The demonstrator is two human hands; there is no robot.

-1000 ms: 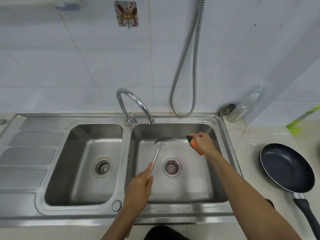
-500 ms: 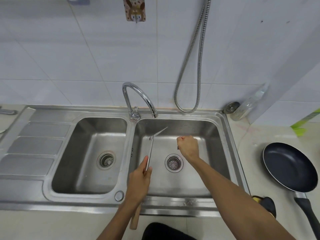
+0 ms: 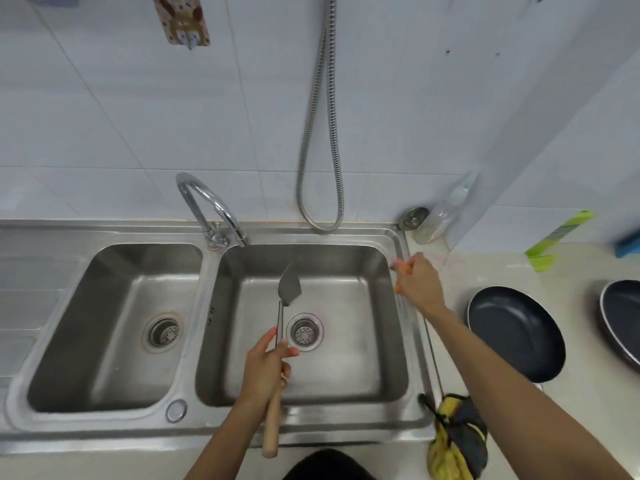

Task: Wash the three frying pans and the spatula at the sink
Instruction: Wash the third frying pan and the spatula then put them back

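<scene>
My left hand grips the metal spatula by its shaft, blade up over the right sink basin; its wooden handle end pokes out below my wrist. My right hand is at the basin's right rim, closed on an orange sponge that shows only at my fingers. A dark frying pan lies on the counter to the right. A second pan is cut off by the right edge. A third pan is not in view.
The chrome tap stands between the two basins, spout over the right one, with no water visible. The left basin holds nothing. A yellow-and-grey cloth lies on the sink's front right corner. A metal hose hangs on the wall.
My right hand has swung with the sponge from the middle of the basin out to its right rim. The spatula has turned so its blade faces up. The view has shifted right, showing a second pan.
</scene>
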